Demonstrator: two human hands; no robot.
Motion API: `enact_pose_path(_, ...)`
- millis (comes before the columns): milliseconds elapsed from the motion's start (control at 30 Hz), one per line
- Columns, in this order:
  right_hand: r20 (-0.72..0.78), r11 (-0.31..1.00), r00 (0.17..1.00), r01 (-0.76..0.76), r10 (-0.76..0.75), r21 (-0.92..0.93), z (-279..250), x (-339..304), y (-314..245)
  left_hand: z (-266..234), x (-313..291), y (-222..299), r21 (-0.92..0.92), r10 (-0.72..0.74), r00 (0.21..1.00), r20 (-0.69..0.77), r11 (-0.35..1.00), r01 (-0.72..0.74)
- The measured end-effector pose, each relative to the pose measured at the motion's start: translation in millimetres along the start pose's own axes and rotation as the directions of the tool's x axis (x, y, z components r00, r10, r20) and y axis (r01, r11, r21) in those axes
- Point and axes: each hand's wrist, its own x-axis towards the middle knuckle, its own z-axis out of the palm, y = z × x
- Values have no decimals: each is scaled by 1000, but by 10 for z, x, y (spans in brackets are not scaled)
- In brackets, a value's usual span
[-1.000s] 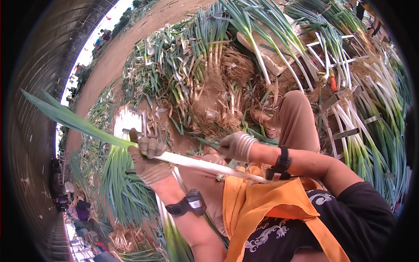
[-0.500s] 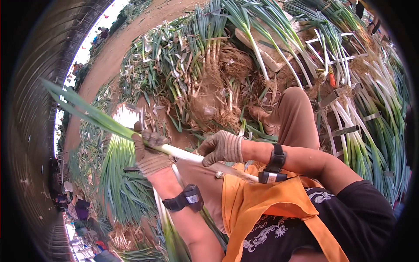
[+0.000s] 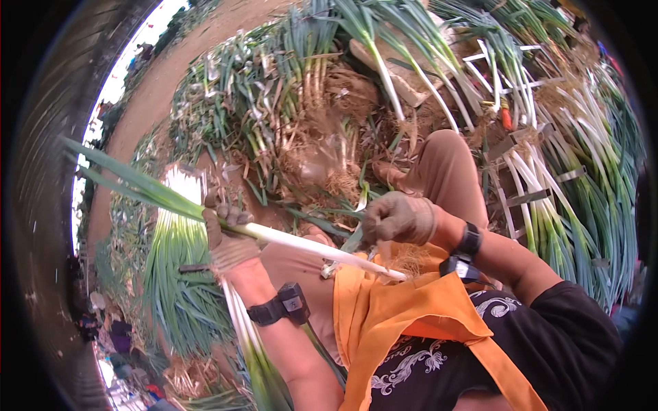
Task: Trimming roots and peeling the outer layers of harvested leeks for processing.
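My left hand, in a knitted work glove, is wrapped round a long green onion where its white stem turns green. The leaves point to the far left; the tan root end lies over my orange apron. My right hand, gloved too, is closed just above the lower stem, apart from it. Whatever its fingers hold is hidden. A loose green leaf strip shows beside that hand. Under my left forearm lie a few more green onions.
A thick bundle of green onions stands at left in a metal holder. More stacked onions lie along metal racks at right. Ahead are heaps of untrimmed onions, a pale sack and an orange-handled tool.
My right hand has left the stem, moving right and slightly up, and its fingers have closed. The left hand keeps its grip on the onion. The view has shifted slightly.
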Motion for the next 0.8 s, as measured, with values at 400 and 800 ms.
enact_pose_path(400,65,992,993,88,-94,91,-182,-960,-788,554,-122,465,446,283,773,-568,895,0)
enact_pose_path(800,27,912,984,-154,178,-379,245,559,1069,945,-193,-79,91,-50,952,-302,993,81)
